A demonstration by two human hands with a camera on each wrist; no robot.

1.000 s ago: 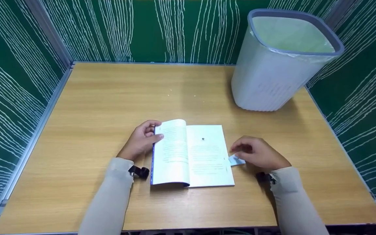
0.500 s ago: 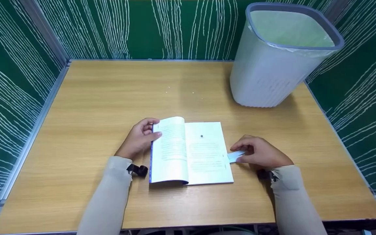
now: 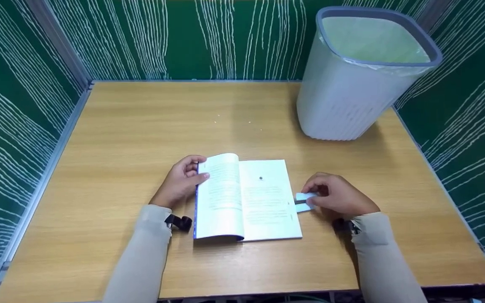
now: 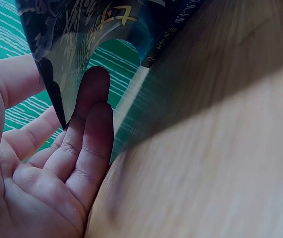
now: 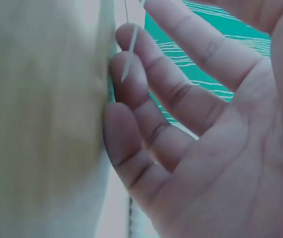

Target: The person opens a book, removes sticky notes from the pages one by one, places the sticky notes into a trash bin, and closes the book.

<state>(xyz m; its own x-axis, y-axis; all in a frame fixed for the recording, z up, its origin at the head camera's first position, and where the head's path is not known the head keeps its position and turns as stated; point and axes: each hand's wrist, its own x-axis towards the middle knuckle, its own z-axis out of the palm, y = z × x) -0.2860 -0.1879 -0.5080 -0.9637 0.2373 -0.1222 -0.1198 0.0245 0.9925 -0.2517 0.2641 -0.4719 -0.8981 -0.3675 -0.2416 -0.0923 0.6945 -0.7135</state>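
An open book (image 3: 266, 210) lies on the wooden table, its left pages and cover bowed up. My left hand (image 3: 180, 180) grips that raised left edge, thumb on the page. In the left wrist view, the dark cover (image 4: 106, 25) with gold lettering arches above the left hand's fingers (image 4: 97, 134). Just right of the book, my right hand (image 3: 338, 194) pinches a small light-blue slip (image 3: 303, 196). A dark gap parts it from a second light-blue piece (image 3: 303, 208) below; whether they join is hidden. In the right wrist view, a thin slip edge (image 5: 131, 57) shows by the fingertips.
A pale waste bin (image 3: 343, 97) with a grey rim and a plastic liner stands at the table's back right. Green panels (image 3: 183, 38) with white streaks enclose the back and sides. Tiny white specks lie on the table (image 3: 141, 126) beyond the book.
The light-blue slip beside the book first lay low, then rose in my right fingers. Now it shows as two light pieces with a dark gap. My left hand keeps its hold on the book.
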